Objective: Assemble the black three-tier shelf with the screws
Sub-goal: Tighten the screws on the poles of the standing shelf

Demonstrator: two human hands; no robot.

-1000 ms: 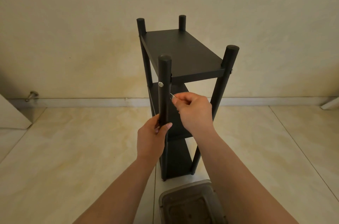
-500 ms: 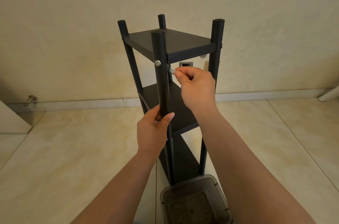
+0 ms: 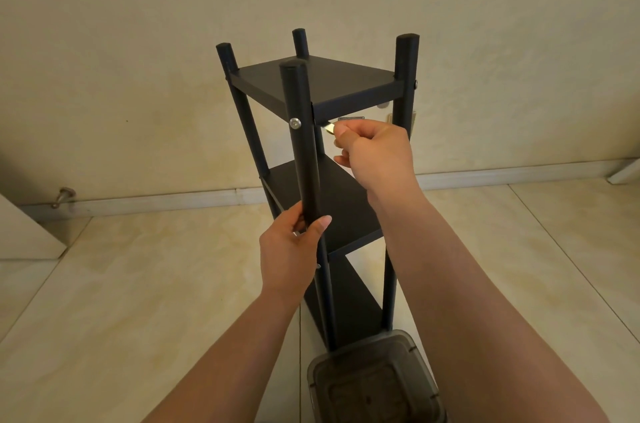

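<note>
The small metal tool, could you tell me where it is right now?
In the head view, the right hand pinches the small metal tool just right of the screw on the near post.

Clear plastic container (image 3: 375, 384) on tiled floor (image 3: 138, 284); metal doorstop (image 3: 64, 196) by baseboard (image 3: 156, 202)

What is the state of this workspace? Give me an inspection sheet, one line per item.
Surface: pale tiled floor, shelf standing on it.
Job's things: black three-tier shelf upright; silver screw seated in the near post; small metal tool just right of that post.
Clutter: dark plastic container at the shelf's foot.
Hands: left hand grips the near post; right hand pinches the tool.
Cables: nothing seen.
Surroundings: beige wall, white baseboard, metal door stop.
</note>
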